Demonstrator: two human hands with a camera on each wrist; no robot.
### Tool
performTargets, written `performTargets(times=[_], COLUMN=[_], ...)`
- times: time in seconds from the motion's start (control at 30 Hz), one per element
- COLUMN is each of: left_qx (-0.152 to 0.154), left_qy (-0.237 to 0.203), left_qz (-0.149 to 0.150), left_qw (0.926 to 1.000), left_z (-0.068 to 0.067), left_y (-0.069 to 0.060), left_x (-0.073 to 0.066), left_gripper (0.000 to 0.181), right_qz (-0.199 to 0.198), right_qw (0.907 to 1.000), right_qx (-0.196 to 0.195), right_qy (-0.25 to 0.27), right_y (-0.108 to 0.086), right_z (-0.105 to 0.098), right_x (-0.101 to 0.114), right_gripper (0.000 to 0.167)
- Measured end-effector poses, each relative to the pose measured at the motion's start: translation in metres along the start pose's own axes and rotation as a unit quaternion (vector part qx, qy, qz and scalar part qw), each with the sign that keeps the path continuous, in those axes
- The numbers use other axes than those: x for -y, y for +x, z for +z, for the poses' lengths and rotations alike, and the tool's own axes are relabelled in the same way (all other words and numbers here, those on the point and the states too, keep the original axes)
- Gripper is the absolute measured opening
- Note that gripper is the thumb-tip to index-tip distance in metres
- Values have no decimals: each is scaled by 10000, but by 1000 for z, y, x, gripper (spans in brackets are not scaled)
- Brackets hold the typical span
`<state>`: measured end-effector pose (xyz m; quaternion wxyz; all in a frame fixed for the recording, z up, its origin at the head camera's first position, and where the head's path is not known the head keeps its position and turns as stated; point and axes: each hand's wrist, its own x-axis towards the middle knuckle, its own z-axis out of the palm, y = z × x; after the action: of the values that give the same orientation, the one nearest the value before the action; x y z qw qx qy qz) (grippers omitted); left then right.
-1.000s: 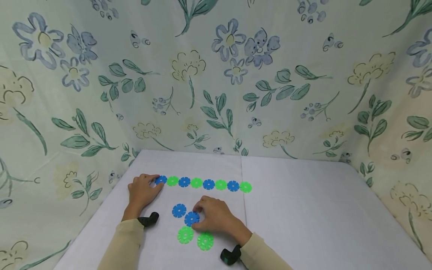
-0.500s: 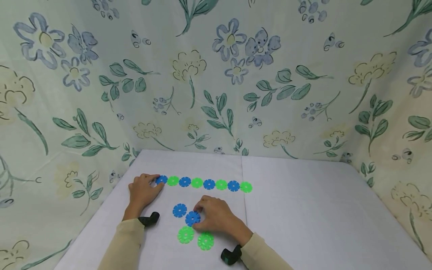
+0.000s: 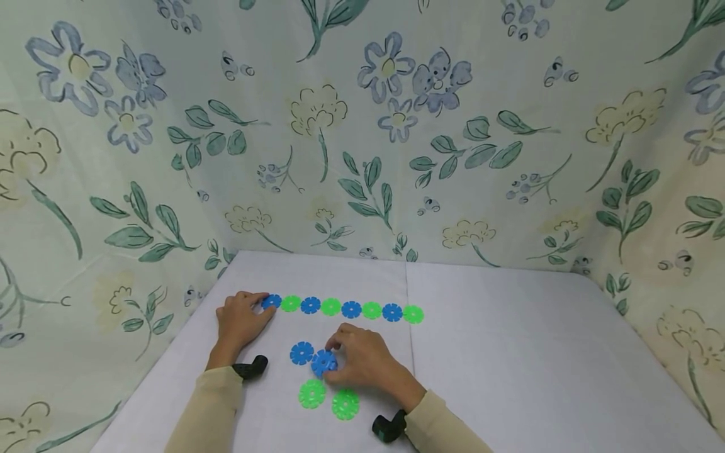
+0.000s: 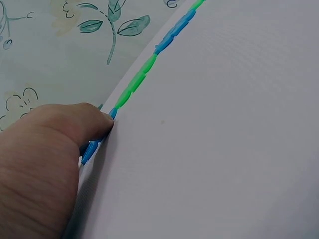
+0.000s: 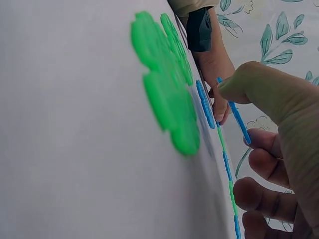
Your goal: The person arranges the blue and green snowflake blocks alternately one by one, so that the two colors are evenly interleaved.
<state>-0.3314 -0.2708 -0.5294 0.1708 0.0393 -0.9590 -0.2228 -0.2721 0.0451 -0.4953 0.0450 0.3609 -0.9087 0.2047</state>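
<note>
On the white bench [image 3: 510, 340], a straight row [image 3: 351, 309] of eight flower-shaped discs lies flat, blue and green by turns, from a blue end disc [image 3: 270, 302] at the left to a green tail disc [image 3: 413, 314] at the right. The neighbours lie edge to edge; whether they are locked together I cannot tell. This even order seems made on purpose, so that the colours alternate. The loose pieces are nearer to the person, probably to be within easy reach: one blue disc [image 3: 302, 353], one green disc [image 3: 312, 394] and, to the right of it, a second green disc [image 3: 345, 404].

The left hand [image 3: 240, 319] is at the left end of the row. Its thumb and forefinger are bent around the end disc and pinch it by the edges, while the disc lies on the bench; I suppose this is for holding the row steady.

The right hand [image 3: 362, 358] pinches a raised blue disc [image 3: 324, 363] between thumb and forefinger, with only a small gap, as wide as the disc itself. The right wrist view shows this disc apart from the surface and tilted. Such a grip at the edges leaves the slots mostly free, which may be the reason for it. The other fingers are loosely bent and, as far as I see, hold nothing.
</note>
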Motion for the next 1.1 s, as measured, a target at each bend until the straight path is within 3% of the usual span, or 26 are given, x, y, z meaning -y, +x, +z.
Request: performTargets(times=[0.3, 0.77, 1.1], left_qx=[-27, -31, -56], left_qy=[14, -2, -8], left_qz=[-9, 8, 58], left_qw=[10000, 10000, 10000], left_z=[1, 1, 1], left_y=[-1, 0, 0], left_x=[1, 1, 1], left_gripper=[47, 47, 47], right_qz=[-65, 100, 297], right_qw=[9996, 9949, 9906], right_qx=[-270, -831, -1236], right_qy=[-57, 571, 511], right_y=[-1, -2, -4], right_z=[-7, -28, -47], right_x=[2, -2, -8], right_gripper=[41, 41, 43])
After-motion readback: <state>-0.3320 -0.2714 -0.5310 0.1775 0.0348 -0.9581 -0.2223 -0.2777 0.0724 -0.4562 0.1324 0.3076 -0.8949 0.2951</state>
